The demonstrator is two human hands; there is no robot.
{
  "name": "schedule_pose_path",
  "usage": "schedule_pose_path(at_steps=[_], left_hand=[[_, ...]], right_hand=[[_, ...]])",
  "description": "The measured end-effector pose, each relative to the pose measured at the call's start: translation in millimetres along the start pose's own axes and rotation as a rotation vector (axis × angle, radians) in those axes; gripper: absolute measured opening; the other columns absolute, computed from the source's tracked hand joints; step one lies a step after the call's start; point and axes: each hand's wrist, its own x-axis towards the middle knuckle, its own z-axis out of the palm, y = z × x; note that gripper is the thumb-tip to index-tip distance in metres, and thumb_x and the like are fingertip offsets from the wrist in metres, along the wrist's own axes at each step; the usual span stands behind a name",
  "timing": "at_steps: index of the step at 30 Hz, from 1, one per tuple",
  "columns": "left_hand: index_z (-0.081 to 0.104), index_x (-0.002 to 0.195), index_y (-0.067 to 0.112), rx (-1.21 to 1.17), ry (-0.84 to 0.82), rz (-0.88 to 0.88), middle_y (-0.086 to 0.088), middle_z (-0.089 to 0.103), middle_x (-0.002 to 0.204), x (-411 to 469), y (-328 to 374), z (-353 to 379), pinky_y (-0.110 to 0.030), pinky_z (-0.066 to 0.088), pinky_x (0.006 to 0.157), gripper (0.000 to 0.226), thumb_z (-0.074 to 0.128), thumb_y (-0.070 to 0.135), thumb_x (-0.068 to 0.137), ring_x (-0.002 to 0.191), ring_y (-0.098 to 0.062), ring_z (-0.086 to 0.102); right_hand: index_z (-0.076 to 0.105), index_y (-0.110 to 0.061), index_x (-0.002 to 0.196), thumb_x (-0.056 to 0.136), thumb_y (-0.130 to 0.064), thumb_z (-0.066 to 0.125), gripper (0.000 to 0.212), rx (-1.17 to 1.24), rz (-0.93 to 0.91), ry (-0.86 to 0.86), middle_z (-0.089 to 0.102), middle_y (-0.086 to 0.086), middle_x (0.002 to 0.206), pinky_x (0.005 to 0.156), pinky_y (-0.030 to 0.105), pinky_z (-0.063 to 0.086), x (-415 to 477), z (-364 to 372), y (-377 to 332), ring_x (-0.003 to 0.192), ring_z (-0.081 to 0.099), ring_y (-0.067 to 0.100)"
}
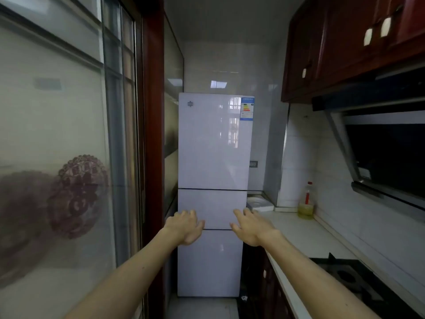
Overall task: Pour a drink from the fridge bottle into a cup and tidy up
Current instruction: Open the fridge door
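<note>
A tall white three-door fridge (213,143) stands shut at the end of a narrow kitchen. Both my arms reach forward toward it. My left hand (187,226) is held out with relaxed, spread fingers and holds nothing. My right hand (250,227) is also out, fingers loosely spread, empty. Both hands appear in front of the fridge's middle door; whether they touch it I cannot tell. No drink bottle or cup is in view.
A white counter (299,233) runs along the right, with a yellow oil bottle (306,203), a white dish (259,203) and a black gas hob (358,279). A range hood (379,153) and red cupboards (345,42) hang above. A frosted glass sliding door (57,157) lines the left.
</note>
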Motion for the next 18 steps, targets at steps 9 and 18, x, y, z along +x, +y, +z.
schedule_pose_path(at_steps=[9, 18], left_hand=[[0.043, 0.132, 0.008, -0.018, 0.050, -0.030, -0.020, 0.050, 0.135, 22, 7, 0, -0.046, 0.043, 0.098, 0.055, 0.024, 0.049, 0.100, 0.120, -0.035, 0.051], [0.042, 0.132, 0.008, 0.034, 0.068, -0.070, -0.021, 0.050, 0.133, 32, 7, 6, -0.046, 0.045, 0.095, 0.054, 0.024, 0.048, 0.101, 0.118, -0.035, 0.052]], right_hand=[[0.023, -0.017, 0.150, 0.103, -0.044, 0.026, 0.054, 0.025, -0.004, -0.006, 0.034, 0.014, 0.148, 0.102, 0.049, 0.040, 1, 2, 22, 0.134, 0.032, 0.034], [0.019, -0.017, 0.150, 0.104, -0.043, 0.026, 0.053, 0.061, -0.065, 0.019, 0.036, 0.015, 0.146, 0.101, 0.050, 0.040, 28, 7, 35, 0.131, 0.034, 0.035]])
